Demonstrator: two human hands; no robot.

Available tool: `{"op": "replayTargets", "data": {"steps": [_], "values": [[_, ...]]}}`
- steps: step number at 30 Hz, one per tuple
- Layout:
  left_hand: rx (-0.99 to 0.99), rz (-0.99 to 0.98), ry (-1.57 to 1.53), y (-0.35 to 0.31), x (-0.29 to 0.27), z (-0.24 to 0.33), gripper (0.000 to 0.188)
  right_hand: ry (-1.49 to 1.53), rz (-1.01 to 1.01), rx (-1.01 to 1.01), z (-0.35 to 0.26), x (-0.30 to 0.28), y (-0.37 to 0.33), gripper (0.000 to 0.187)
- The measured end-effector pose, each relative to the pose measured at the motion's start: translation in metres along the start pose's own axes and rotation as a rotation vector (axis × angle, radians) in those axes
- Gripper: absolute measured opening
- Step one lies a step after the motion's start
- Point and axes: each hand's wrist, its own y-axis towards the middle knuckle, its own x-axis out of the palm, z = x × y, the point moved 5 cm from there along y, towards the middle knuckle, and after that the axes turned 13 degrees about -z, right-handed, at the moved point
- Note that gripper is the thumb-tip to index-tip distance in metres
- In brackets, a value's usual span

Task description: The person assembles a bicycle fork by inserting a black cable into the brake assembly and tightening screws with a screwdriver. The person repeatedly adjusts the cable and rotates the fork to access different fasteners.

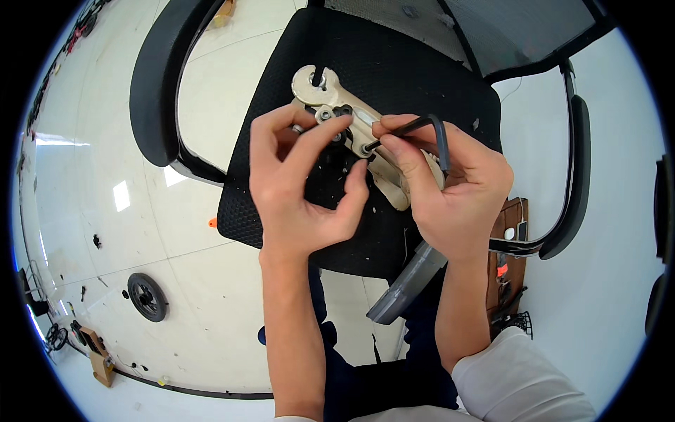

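Observation:
A beige metal arm (311, 90) with an open-ended slot at its far end lies on the black chair seat. Against its left side sits a small black part that looks like a brake caliper (342, 111), with bolts beside it. My left hand (295, 183) curls around this part, index finger on top and thumb apart on the near side; its other fingertips are partly hidden. My right hand (457, 183) pinches a black L-shaped hex key (441, 133), whose tip meets a bolt (367, 148) on the beige arm. The key's other leg bends back over my fingers.
The chair seat (260, 190) has armrests on the left (158, 84) and right (578, 176). A grey tube (408, 283) slants below my right hand. A small wheel (147, 297) lies on the tiled floor, and a brown cabinet (510, 264) stands at right.

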Motion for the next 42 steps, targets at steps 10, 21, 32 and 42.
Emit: {"op": "replayTargets", "data": {"steps": [10,21,32,42], "values": [[-0.041,-0.04,0.1,-0.002,0.026,0.001,0.017,0.592,0.009,0.039,0.01,0.001,0.004,0.033],[-0.139,-0.008,0.093,0.0,0.026,0.005,0.016,1.856,0.067,0.267,0.024,-0.015,0.0,0.079],[-0.12,0.065,0.093,-0.001,0.028,0.007,0.018,1.304,-0.154,0.148,0.006,-0.007,0.004,0.065],[-0.063,0.096,-0.026,0.003,0.027,0.004,0.029,0.896,-0.019,-0.11,0.003,0.015,0.023,0.034]]}}
